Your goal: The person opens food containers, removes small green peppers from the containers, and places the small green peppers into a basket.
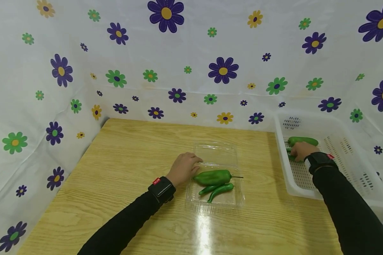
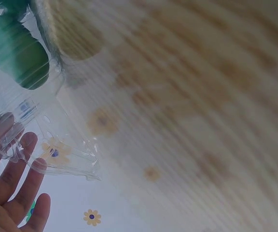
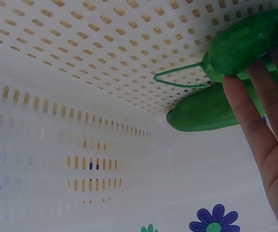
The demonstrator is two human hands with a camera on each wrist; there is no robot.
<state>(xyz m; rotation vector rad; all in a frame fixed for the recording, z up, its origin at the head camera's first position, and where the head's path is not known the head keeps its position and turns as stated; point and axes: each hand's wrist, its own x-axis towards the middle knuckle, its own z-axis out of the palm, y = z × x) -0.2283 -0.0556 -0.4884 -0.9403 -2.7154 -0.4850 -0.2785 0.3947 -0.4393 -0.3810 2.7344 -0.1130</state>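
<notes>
My left hand (image 1: 184, 168) touches the left edge of an opened clear plastic clamshell box (image 1: 215, 154), near its hinge; in the left wrist view its fingers (image 2: 20, 181) lie spread along the plastic. Inside the box are a large green pepper (image 1: 214, 177) with a long stem and two small green chili peppers (image 1: 221, 191). At the right, my right hand (image 1: 301, 151) reaches into a white basket (image 1: 282, 166) and pinches a small green chili pepper (image 3: 245, 46) between thumb and fingers. A larger green pepper (image 1: 303, 141) lies right beside it on the basket floor.
The basket's raised walls stand around my right hand. Both objects rest on a wood-grain table (image 1: 140, 141). A white flower-printed cloth (image 1: 191, 49) hangs behind the table and along its sides.
</notes>
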